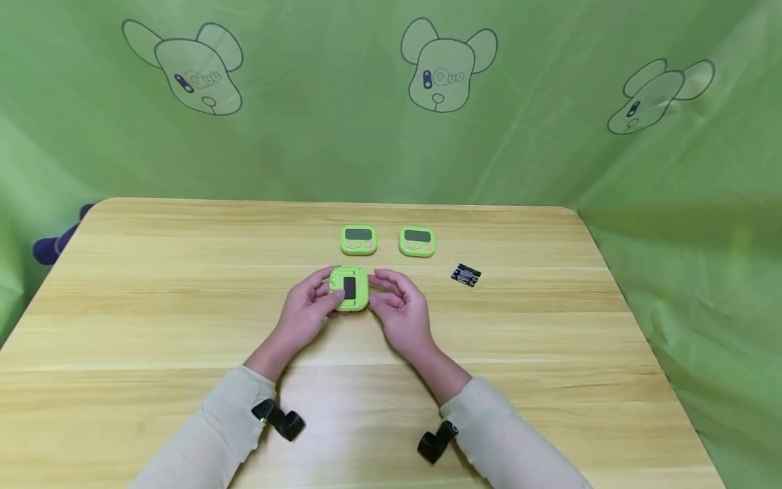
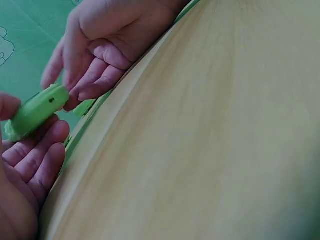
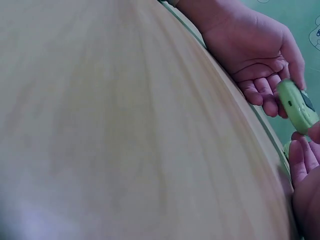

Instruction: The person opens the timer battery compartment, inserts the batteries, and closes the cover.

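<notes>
A light-green kitchen timer [image 1: 361, 291] is held between both hands above the table, its back with a dark rectangle turned up. My left hand [image 1: 303, 309] grips its left side, with the thumb across the back and the fingers underneath. At the opposite edge, my right hand [image 1: 403, 312] holds the timer by thumb and fingertips. The left wrist view shows the timer [image 2: 37, 112] tilted, with a small dark hole in its side. From the right wrist, the timer [image 3: 295, 107] also appears side-on between the two hands.
Two more green timers, one on the left [image 1: 358, 240] and one on the right [image 1: 417, 242], lie screen up beyond the hands. Several small dark batteries [image 1: 466, 275] lie together to their right. Green cloth [image 1: 342, 149] hangs behind the wooden table [image 1: 153, 292].
</notes>
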Demonstrator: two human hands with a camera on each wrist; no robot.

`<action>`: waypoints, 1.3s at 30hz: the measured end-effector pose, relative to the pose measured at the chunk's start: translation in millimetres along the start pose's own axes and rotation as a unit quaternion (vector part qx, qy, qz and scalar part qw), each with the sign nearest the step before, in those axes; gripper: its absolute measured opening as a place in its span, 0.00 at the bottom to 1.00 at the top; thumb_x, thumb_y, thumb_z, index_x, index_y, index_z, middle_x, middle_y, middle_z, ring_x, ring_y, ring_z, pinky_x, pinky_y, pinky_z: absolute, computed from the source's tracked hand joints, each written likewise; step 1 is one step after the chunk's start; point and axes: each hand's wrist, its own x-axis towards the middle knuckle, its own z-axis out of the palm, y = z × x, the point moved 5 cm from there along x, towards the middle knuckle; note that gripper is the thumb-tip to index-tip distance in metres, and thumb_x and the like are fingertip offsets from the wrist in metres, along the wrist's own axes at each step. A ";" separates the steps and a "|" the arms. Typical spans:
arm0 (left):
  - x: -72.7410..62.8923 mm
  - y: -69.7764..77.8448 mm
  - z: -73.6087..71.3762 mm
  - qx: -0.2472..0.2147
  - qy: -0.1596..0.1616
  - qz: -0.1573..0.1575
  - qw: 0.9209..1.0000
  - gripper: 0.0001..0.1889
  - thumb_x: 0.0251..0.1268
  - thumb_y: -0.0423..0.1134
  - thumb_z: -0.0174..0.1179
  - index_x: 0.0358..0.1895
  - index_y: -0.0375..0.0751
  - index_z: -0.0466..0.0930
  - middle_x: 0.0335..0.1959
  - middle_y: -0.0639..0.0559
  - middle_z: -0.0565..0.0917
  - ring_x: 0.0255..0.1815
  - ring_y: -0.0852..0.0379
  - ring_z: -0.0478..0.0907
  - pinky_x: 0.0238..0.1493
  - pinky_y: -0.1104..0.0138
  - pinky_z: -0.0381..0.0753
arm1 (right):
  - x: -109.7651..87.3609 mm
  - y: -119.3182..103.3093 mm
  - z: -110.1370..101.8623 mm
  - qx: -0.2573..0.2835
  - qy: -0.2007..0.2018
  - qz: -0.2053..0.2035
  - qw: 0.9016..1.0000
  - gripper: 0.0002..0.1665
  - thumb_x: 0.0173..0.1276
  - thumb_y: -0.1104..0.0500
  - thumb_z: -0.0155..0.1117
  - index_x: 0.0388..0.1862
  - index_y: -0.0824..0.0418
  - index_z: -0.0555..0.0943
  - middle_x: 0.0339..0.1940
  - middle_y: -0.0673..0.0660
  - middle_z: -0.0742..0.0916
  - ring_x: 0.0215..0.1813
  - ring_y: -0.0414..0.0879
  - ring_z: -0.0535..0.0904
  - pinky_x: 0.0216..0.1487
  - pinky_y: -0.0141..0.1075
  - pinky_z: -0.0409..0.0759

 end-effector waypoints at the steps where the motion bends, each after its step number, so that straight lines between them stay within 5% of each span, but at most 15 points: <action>1: 0.3 -0.9 -0.2 0.005 0.001 -0.002 1.000 0.26 0.70 0.28 0.58 0.70 0.29 0.67 0.45 0.34 0.85 0.33 0.52 0.84 0.35 0.64 0.85 | 0.9 5.9 -0.4 0.007 0.005 0.013 1.000 0.23 0.62 0.79 0.65 0.57 0.74 0.78 0.50 0.67 0.85 0.44 0.58 0.85 0.47 0.38 0.84; 6: 1.5 -3.3 0.8 0.024 -0.009 -0.003 1.000 0.25 0.70 0.29 0.59 0.69 0.31 0.68 0.43 0.38 0.86 0.32 0.51 0.82 0.33 0.66 0.83 | 4.4 10.8 3.0 -0.007 0.011 0.068 0.998 0.22 0.63 0.70 0.72 0.57 0.71 0.81 0.44 0.64 0.88 0.42 0.49 0.86 0.45 0.36 0.84; 15: 4.0 -5.1 2.6 0.040 -0.026 0.019 0.999 0.22 0.69 0.26 0.59 0.65 0.32 0.70 0.43 0.38 0.86 0.38 0.47 0.84 0.38 0.66 0.84 | 11.3 11.6 3.0 -0.029 0.025 0.096 0.995 0.18 0.57 0.74 0.74 0.48 0.76 0.83 0.36 0.68 0.88 0.37 0.50 0.86 0.41 0.36 0.85; 26: 2.7 -3.9 1.9 0.038 -0.032 0.020 0.999 0.22 0.67 0.22 0.58 0.63 0.31 0.70 0.46 0.35 0.86 0.41 0.46 0.85 0.42 0.64 0.85 | 11.1 17.0 3.3 -0.034 0.037 0.089 0.995 0.15 0.56 0.71 0.77 0.42 0.70 0.86 0.31 0.60 0.88 0.34 0.47 0.85 0.38 0.36 0.86; 39: 3.5 -6.0 -1.3 0.025 0.011 0.001 1.000 0.24 0.69 0.26 0.59 0.66 0.32 0.69 0.46 0.36 0.86 0.39 0.49 0.85 0.38 0.65 0.85 | 14.1 13.6 -1.0 -0.006 0.066 0.094 0.993 0.10 0.56 0.72 0.77 0.38 0.70 0.88 0.35 0.62 0.89 0.35 0.47 0.86 0.40 0.36 0.86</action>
